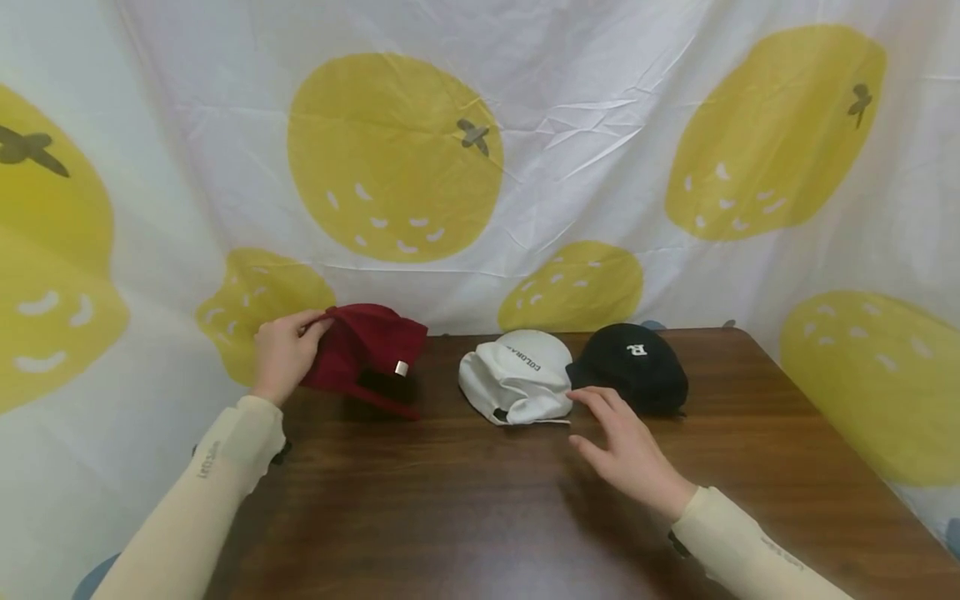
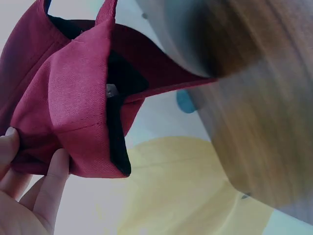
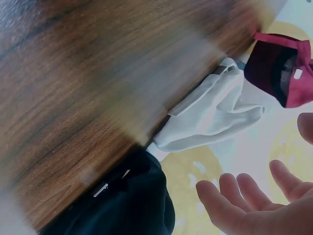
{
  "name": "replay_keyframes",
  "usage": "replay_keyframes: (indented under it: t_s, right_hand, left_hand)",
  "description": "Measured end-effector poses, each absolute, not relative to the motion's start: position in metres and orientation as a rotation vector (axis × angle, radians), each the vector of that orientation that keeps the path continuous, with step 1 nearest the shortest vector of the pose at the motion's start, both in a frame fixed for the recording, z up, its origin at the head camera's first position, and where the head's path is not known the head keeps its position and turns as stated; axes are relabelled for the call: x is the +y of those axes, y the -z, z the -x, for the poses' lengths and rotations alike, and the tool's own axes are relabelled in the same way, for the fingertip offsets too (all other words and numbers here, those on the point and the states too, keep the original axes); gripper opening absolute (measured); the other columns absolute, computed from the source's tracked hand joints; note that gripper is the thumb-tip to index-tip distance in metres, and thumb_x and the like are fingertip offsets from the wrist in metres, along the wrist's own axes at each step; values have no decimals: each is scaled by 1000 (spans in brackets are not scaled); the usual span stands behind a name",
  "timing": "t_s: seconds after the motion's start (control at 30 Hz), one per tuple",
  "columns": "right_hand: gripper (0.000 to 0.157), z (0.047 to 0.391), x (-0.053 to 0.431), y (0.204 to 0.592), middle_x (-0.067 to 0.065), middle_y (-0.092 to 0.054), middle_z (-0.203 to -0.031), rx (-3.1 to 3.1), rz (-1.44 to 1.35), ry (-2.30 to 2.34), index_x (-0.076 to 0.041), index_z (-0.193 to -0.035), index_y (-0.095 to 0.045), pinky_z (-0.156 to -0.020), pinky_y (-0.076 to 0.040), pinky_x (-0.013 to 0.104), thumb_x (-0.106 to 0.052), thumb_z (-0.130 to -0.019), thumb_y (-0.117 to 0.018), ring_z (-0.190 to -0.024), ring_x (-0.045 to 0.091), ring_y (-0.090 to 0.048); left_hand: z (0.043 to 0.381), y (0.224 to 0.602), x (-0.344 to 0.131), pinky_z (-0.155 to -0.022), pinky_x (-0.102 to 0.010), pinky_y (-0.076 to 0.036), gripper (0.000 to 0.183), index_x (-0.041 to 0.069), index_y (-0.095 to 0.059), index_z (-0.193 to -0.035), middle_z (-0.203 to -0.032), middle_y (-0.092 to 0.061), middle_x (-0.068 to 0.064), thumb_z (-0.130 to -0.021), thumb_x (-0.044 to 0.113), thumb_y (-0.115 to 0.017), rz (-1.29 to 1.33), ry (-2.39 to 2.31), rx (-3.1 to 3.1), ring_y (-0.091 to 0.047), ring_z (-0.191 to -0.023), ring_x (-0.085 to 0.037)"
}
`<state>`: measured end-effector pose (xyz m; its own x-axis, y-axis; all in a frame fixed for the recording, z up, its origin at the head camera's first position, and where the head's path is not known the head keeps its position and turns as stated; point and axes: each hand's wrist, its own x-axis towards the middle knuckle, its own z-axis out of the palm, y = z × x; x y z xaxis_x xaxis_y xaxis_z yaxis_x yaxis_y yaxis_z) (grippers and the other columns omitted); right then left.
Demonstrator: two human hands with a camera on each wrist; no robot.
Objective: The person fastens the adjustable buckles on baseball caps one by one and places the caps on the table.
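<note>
My left hand (image 1: pixel 288 354) pinches a dark red cap (image 1: pixel 375 333) by its crown at the table's far left. In the left wrist view the thumb and fingers (image 2: pixel 56 178) press into the red cloth (image 2: pixel 78 98), and the cap's dark inside and back strap show. A white cap (image 1: pixel 517 375) with dark lettering sits mid-table, its side crumpled inward. Beside it on the right is a black cap (image 1: pixel 633 367) with a white letter R. Spread and holding nothing, my right hand (image 1: pixel 626 454) hovers in front of the white and black caps, fingers (image 3: pixel 210 191) slightly bent.
All three caps are along the back of a brown wooden table (image 1: pixel 450 508). Behind and at both sides hangs a white cloth (image 1: pixel 570 158) printed with large yellow lemons, close against the table's back edge.
</note>
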<state>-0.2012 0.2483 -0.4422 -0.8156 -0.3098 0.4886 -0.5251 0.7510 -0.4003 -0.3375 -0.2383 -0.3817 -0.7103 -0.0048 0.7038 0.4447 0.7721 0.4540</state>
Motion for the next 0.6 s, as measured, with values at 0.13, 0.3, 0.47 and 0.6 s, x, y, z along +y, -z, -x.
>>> replay_keyframes:
  t_s: [0.13,0.3,0.47,0.6]
  right_hand:
    - [58,200,248,442,3,-51,-136,-2557,-641,-754,-13,-139,-55,-103,-42,46,-18,-86,-79,-126,20,-49]
    - [58,200,247,441,2,-51,-136,-2562,-643,-754,-14,-139,-55,-103,-42,46,-19,-87,-78,-126,20,-49]
    - [57,199,247,440,3,-52,-136,-2549,-646,-749,-12,-138,-55,-103,-42,46,-18,-86,-78,-125,20,-49]
    - [57,197,247,438,4,-52,-134,-2535,-642,-756,-10,-137,-56,-102,-42,47,-16,-86,-78,-124,21,-50]
  left_hand:
    - [334,370,-238,-76,-50,-53,14,8,-80,-102,-96,-76,-14,-92,16,-73,299,849,-2236,-72,-88,-34]
    - [328,357,-236,-75,-46,-53,15,7,-80,-103,-99,-75,-13,-93,16,-72,275,869,-2219,-72,-88,-30]
    - [317,340,-230,-68,-35,-50,15,11,-81,-102,-97,-76,-10,-94,21,-73,276,866,-2184,-73,-83,-25]
    - [303,323,-220,-66,-30,-46,16,13,-82,-101,-94,-77,-8,-93,24,-74,299,867,-2163,-74,-79,-24]
